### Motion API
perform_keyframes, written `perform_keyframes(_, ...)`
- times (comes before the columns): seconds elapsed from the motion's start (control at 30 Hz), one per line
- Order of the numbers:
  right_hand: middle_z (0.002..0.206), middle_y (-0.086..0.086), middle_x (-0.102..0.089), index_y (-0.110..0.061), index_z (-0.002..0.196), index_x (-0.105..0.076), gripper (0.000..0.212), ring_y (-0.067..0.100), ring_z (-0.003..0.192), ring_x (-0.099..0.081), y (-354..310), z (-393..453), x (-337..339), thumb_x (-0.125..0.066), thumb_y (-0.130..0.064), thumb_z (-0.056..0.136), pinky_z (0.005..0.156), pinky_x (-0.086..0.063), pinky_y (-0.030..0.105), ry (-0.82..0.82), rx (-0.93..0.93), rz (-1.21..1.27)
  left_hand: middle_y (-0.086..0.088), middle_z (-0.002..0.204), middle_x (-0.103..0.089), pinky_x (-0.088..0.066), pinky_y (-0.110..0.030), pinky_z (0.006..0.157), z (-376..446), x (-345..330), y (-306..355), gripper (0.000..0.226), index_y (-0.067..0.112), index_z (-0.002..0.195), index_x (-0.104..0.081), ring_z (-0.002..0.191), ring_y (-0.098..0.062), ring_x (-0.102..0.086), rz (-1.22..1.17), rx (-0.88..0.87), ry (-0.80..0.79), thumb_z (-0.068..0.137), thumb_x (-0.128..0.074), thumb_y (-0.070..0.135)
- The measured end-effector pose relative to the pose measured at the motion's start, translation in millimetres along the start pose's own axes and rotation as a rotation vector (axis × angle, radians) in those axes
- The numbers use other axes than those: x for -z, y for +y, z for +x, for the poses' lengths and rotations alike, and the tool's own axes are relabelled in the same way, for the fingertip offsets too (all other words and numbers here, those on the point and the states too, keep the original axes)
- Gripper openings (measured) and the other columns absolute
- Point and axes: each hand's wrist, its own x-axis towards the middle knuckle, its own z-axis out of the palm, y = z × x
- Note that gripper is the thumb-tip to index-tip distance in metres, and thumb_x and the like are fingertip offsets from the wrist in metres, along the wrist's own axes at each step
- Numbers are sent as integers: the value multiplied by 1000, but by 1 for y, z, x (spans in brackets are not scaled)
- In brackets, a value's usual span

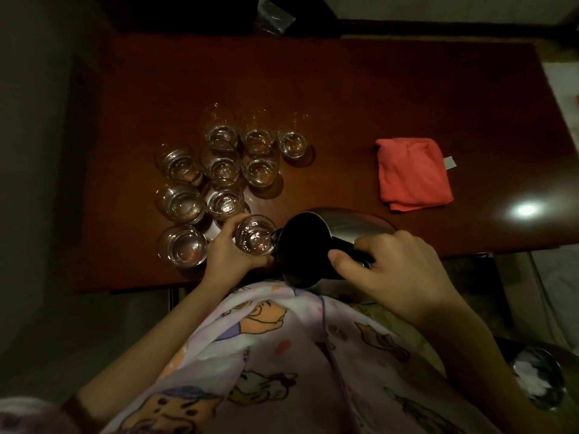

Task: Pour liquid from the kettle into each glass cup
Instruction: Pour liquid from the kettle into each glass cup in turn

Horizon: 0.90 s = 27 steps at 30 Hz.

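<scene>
A steel kettle [316, 242] with a black lid and handle is tipped to the left, its spout at the rim of a glass cup [255, 234]. My right hand [394, 270] grips the kettle's black handle. My left hand [228, 250] holds that cup from its left side near the table's front edge. Several more glass cups [219, 164] stand grouped on the dark wooden table [344, 95] behind and left of it, most with clear liquid in them. The nearest other cup [183, 245] stands just left of my left hand.
A folded red cloth [412, 173] lies on the table to the right of the kettle. A bright light glare [528, 209] shows at the table's right edge. My patterned clothing fills the lower middle. A crumpled plastic bag [274, 17] sits beyond the table's far edge.
</scene>
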Motion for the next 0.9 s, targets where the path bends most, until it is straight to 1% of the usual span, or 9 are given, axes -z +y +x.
perform_keyframes(0.13, 49, -1, -37, -17, 50, -37, 54, 25, 58, -41, 0, 0, 0, -41, -61, 82, 48, -23, 30, 6, 5, -4, 2, 112, -65, -50, -45, 94, -1, 0, 1, 89, 44, 114, -48, 105, -16, -62, 4, -4, 0, 33, -85, 44)
perform_keyframes(0.2, 49, -1, -37, -17, 51, -38, 55, 25, 57, -41, 0, 1, -1, -40, -62, 81, 48, -23, 30, 8, 6, -7, 2, 113, -64, -50, -45, 94, -1, 1, 0, 89, 43, 114, -49, 106, -16, -62, -2, 0, -2, 33, -85, 43)
perform_keyframes(0.33, 48, -1, -38, -17, 51, -39, 58, 25, 56, -44, 0, 2, -3, -32, -68, 78, 49, -28, 32, 13, 2, -5, 3, 113, -65, -50, -45, 93, -2, 2, 2, 92, 38, 117, -50, 105, -16, -62, 12, -4, -8, 33, -86, 44)
perform_keyframes(0.47, 50, 0, -39, -16, 52, -41, 55, 26, 58, -44, -1, 1, -1, -37, -64, 79, 52, -30, 34, 4, -13, -1, 3, 113, -64, -50, -44, 92, -1, 2, 3, 92, 35, 118, -50, 104, -16, -62, 32, -4, -9, 33, -84, 45)
perform_keyframes(0.6, 50, 1, -39, -14, 53, -43, 57, 25, 57, -42, -1, 1, 0, -40, -63, 81, 48, -25, 31, 11, -1, -20, 3, 113, -64, -50, -46, 93, -1, 1, 1, 91, 42, 115, -49, 105, -17, -62, 28, 4, -8, 32, -85, 45)
perform_keyframes(0.73, 48, 1, -37, -14, 53, -42, 57, 19, 50, -37, -2, 1, 0, -37, -64, 79, 47, -24, 31, 9, -2, -10, 1, 112, -65, -50, -46, 93, -1, 1, 1, 90, 43, 114, -49, 105, -18, -62, 28, -7, -7, 32, -85, 44)
perform_keyframes(0.9, 49, 1, -39, -13, 55, -47, 56, 25, 55, -44, -1, 0, -1, -35, -64, 76, 49, -27, 33, 8, 1, -8, 4, 109, -65, -50, -43, 92, -3, 0, 5, 91, 34, 118, -50, 102, -15, -63, 11, -11, -17, 33, -84, 41)
